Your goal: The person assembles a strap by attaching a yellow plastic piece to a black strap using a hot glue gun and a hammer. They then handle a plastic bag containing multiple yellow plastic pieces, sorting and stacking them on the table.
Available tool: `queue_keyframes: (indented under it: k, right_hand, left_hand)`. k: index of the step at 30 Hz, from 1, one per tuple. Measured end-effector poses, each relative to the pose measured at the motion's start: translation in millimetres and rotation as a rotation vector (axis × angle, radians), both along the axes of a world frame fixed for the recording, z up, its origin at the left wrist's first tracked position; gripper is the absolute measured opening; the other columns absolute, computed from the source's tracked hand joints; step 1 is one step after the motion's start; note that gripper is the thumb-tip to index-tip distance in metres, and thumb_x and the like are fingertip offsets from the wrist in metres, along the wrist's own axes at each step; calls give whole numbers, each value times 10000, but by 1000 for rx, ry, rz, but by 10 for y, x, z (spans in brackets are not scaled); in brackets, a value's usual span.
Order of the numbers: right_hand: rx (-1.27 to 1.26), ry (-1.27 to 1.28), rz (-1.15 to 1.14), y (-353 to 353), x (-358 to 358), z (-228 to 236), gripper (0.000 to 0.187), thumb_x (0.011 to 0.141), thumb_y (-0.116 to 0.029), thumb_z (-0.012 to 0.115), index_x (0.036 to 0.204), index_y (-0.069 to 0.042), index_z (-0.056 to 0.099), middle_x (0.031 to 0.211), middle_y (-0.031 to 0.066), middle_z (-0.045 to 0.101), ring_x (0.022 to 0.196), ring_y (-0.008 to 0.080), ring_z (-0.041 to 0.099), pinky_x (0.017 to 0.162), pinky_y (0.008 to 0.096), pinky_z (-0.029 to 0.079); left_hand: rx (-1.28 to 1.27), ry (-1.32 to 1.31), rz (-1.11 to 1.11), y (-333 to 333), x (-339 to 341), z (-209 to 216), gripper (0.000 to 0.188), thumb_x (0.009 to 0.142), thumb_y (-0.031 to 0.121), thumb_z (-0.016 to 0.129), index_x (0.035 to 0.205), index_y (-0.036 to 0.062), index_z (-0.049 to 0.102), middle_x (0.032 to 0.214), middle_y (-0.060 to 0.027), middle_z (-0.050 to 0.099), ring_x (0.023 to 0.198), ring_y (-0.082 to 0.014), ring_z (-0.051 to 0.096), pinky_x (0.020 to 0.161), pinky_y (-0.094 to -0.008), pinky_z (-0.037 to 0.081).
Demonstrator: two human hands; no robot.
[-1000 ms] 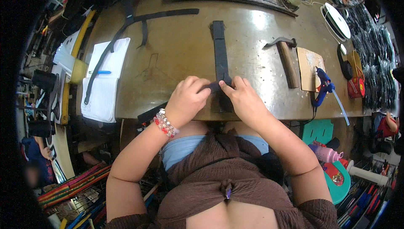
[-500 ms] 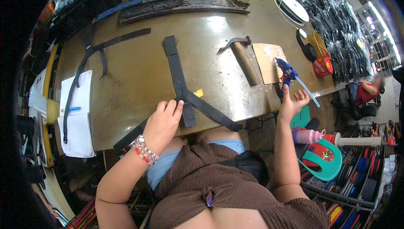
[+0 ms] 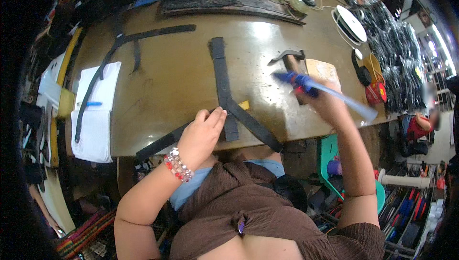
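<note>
Left hand (image 3: 201, 133): you pressed open fingers flat on the black straps (image 3: 224, 95), crossed at the tabletop (image 3: 162, 73) near edge.
Right hand (image 3: 327, 102): gripped the motion-blurred blue tool (image 3: 325, 90); its tip unclear.

Hammer (image 3: 287, 57) on the bench, white notepad (image 3: 95, 116), blue pen (image 3: 93, 103), white tape reel (image 3: 350, 24)

Bright overhead light is glaring off the tabletop (image 3: 258, 33) beyond the left hand (image 3: 203, 133). The right hand (image 3: 327, 102) and its blue tool (image 3: 325, 90) are smearing with motion blur. Fisheye edges are bending and darkening into black corners.
</note>
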State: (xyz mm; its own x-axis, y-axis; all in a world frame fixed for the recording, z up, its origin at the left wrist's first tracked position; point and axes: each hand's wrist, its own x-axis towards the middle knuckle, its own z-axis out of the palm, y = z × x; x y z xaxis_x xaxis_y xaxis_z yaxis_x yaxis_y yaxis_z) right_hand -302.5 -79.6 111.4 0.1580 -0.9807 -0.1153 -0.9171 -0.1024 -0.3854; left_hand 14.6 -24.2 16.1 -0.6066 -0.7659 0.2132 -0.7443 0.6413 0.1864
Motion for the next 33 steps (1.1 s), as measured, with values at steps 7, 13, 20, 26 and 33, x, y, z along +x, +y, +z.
queue_keyframes:
  k: [7,13,20,26,33]
  right_hand:
    - [-144,-49,229,97,613,-370,513,769,-537,738,898,-41,722,800,206,624,755,384,627,692,448,497]
    - [-80,39,262,-25,669,-365,526,775,-533,732,833,-10,705,779,201,611,733,379,640,669,442,509]
    - [-309,555,532,118,940,-129,294,770,-329,728,877,-68,646,997,148,601,867,299,674,741,408,558]
    - [-649,-306,-679,-256,-354,-665,309,919,-305,662,1004,-8,683,797,158,687,710,272,630,708,390,490]
    - [-431,160,-865,93,-1211,-1458,540,895,-542,610,1111,-47,633,1156,156,635,1109,331,569,934,454,426]
  left_hand:
    - [64,-111,16,10,-24,44,517,804,61,542,1315,-15,525,1315,-87,533,1046,-242,530,940,-299,496]
    - [71,-84,26,1,-33,41,500,810,56,538,1305,-15,532,1309,-89,537,1050,-243,534,924,-307,507]
    - [145,122,71,37,-33,65,475,838,85,546,1305,5,528,1296,-110,542,1064,-285,540,891,-347,526]
    - [111,-37,24,-4,-57,78,526,804,20,536,1329,-4,511,1321,-98,539,1068,-293,530,924,-349,513]
    - [76,-46,3,7,-22,14,510,815,34,524,1322,-19,515,1337,-117,533,1057,-280,531,917,-335,512]
